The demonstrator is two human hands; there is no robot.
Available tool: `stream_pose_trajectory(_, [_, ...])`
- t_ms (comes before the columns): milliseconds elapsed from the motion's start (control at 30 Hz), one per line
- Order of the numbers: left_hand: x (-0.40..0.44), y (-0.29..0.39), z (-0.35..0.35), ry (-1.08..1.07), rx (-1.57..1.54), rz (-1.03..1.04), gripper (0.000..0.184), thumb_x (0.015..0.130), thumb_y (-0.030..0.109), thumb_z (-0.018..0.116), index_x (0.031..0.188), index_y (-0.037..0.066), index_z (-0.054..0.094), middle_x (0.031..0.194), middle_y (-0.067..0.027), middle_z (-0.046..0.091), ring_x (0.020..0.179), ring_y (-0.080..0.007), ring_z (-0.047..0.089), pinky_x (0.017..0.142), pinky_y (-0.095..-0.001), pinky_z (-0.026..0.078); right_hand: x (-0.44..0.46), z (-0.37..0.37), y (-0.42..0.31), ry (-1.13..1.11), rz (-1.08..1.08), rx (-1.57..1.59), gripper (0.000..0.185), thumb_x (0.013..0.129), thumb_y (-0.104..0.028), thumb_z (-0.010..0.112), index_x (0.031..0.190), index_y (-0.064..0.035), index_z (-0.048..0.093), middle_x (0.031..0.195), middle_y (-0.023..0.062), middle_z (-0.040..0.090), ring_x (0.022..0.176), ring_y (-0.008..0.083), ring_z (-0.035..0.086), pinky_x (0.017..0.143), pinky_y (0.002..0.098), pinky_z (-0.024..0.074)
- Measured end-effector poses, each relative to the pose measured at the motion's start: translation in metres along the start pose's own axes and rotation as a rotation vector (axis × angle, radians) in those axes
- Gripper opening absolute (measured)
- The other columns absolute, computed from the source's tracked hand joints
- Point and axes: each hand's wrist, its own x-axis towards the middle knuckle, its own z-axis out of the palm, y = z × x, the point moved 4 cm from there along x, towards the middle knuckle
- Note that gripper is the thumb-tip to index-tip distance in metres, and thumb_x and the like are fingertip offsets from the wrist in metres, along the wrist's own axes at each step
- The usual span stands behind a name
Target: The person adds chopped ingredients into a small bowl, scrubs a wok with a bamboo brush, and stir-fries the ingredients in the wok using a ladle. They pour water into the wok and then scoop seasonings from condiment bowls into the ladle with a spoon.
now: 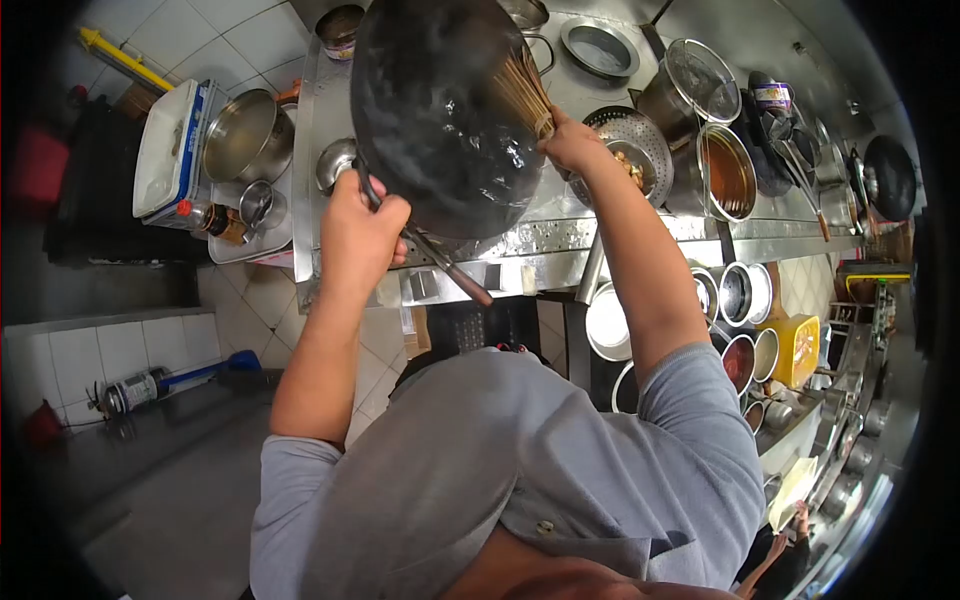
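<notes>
Wok [440, 110], wet inside, sits ahead between left hand [362, 225], closed on a wood-tipped handle [470, 284], and right hand [577, 146], gripping a bamboo brush [524, 92] over it; brushing looks under way, unfinished.

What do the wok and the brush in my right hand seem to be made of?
The wok: probably iron or steel, blackened and glossy; bright glints on its dark surface suggest wet metal, perhaps coated. The brush: likely split bamboo, tan and fairly matte, judging by its thin, straight, separate strips.
</notes>
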Motion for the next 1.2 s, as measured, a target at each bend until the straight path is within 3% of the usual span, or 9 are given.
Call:
stream_pose_trajectory(200, [0.017, 0.049, 0.034, -0.078, 0.401, 0.287, 0.031, 0.080, 0.015, 0.068, 0.097, -0.004, 0.051, 0.073, -0.0172, 0.064, 0.062, -0.0335, 0.064, 0.063, -0.0443, 0.051, -0.015, 0.008, 0.011, -0.056, 0.098, 0.101, 0.101, 0.080, -0.042, 0.072, 0.161, -0.0097, 0.019, 0.134, 0.0278, 0.060, 0.124, 0.0392, 0.060, 0.106, 0.0420, 0.0460])
stream_pose_trajectory(300, [-0.002, 0.063, 0.055, -0.125, 0.572, 0.374, 0.022, 0.080, 0.010, 0.067, 0.091, -0.001, 0.052, 0.068, -0.0097, 0.056, 0.057, -0.0208, 0.058, 0.053, -0.0321, 0.046, -0.011, 0.037, 0.018, 0.027, 0.160, 0.112, 0.096, 0.085, -0.037, 0.067, 0.160, -0.0086, 0.016, 0.125, 0.0271, 0.065, 0.118, 0.0387, 0.064, 0.102, 0.0433, 0.0489])
stream_pose_trajectory(433, [-0.012, 0.044, 0.042, -0.223, 0.410, 0.822, 0.026, 0.083, 0.009, 0.067, 0.094, -0.003, 0.046, 0.067, -0.0214, 0.059, 0.064, -0.0430, 0.062, 0.060, -0.0474, 0.051, -0.030, 0.057, 0.005, 0.034, 0.270, 0.180, 0.098, 0.084, -0.033, 0.068, 0.161, -0.0075, 0.013, 0.126, 0.0275, 0.064, 0.117, 0.0395, 0.063, 0.101, 0.0438, 0.0499])
stream_pose_trajectory(633, [0.040, -0.030, -0.055, -0.245, 0.028, -0.119, 0.018, 0.096, 0.010, 0.059, 0.101, 0.004, 0.042, 0.077, -0.0067, 0.059, 0.058, -0.0168, 0.063, 0.051, -0.0365, 0.055, -0.042, 0.008, -0.028, -0.097, 0.203, 0.278, 0.093, 0.082, -0.033, 0.071, 0.160, -0.0130, 0.024, 0.123, 0.0247, 0.066, 0.112, 0.0383, 0.065, 0.098, 0.0440, 0.0508])
stream_pose_trajectory(767, [0.053, -0.127, -0.079, -0.318, -0.487, -0.375, 0.016, 0.099, 0.010, 0.058, 0.104, 0.006, 0.043, 0.093, -0.0086, 0.060, 0.071, -0.0287, 0.071, 0.060, -0.0431, 0.063, -0.052, -0.035, -0.064, 0.428, 0.019, 0.103, 0.086, 0.080, -0.034, 0.076, 0.154, -0.0143, 0.036, 0.118, 0.0230, 0.066, 0.109, 0.0407, 0.064, 0.094, 0.0476, 0.0519])
stream_pose_trajectory(1033, [0.089, -0.143, 0.042, -0.194, -0.774, -0.353, 0.024, 0.096, 0.009, 0.064, 0.105, 0.001, 0.044, 0.106, -0.0203, 0.058, 0.089, -0.0435, 0.071, 0.080, -0.0512, 0.063, -0.007, -0.163, -0.148, 1.280, -0.652, 0.362, 0.092, 0.087, -0.018, 0.075, 0.159, -0.0029, 0.020, 0.146, 0.0304, 0.046, 0.131, 0.0420, 0.052, 0.107, 0.0437, 0.0430])
stream_pose_trajectory(1133, [0.106, -0.154, 0.057, -0.212, -0.715, -0.446, 0.026, 0.098, 0.014, 0.064, 0.107, 0.000, 0.044, 0.103, -0.0209, 0.059, 0.091, -0.0400, 0.071, 0.082, -0.0466, 0.063, 0.090, -0.133, -0.144, 1.318, -0.516, 0.437, 0.095, 0.087, -0.020, 0.075, 0.160, -0.0067, 0.015, 0.144, 0.0317, 0.047, 0.129, 0.0453, 0.051, 0.106, 0.0461, 0.0437])
stream_pose_trajectory(1167, [0.108, -0.156, 0.058, -0.190, -0.714, -0.448, 0.026, 0.098, 0.014, 0.064, 0.107, 0.000, 0.044, 0.103, -0.0209, 0.059, 0.091, -0.0400, 0.071, 0.082, -0.0466, 0.063, 0.116, -0.113, -0.145, 0.951, -0.136, 0.542, 0.097, 0.086, -0.024, 0.076, 0.161, -0.0124, 0.016, 0.146, 0.0318, 0.045, 0.130, 0.0453, 0.050, 0.105, 0.0483, 0.0437])
stream_pose_trajectory(1200, [0.112, -0.157, 0.063, -0.213, -0.693, -0.464, 0.027, 0.098, 0.015, 0.064, 0.109, 0.000, 0.044, 0.103, -0.0212, 0.059, 0.091, -0.0389, 0.071, 0.082, -0.0460, 0.063, 0.148, -0.070, -0.137, 1.010, -0.119, 0.368, 0.094, 0.084, -0.036, 0.075, 0.158, -0.0139, 0.021, 0.117, 0.0302, 0.063, 0.107, 0.0481, 0.063, 0.092, 0.0484, 0.0526])
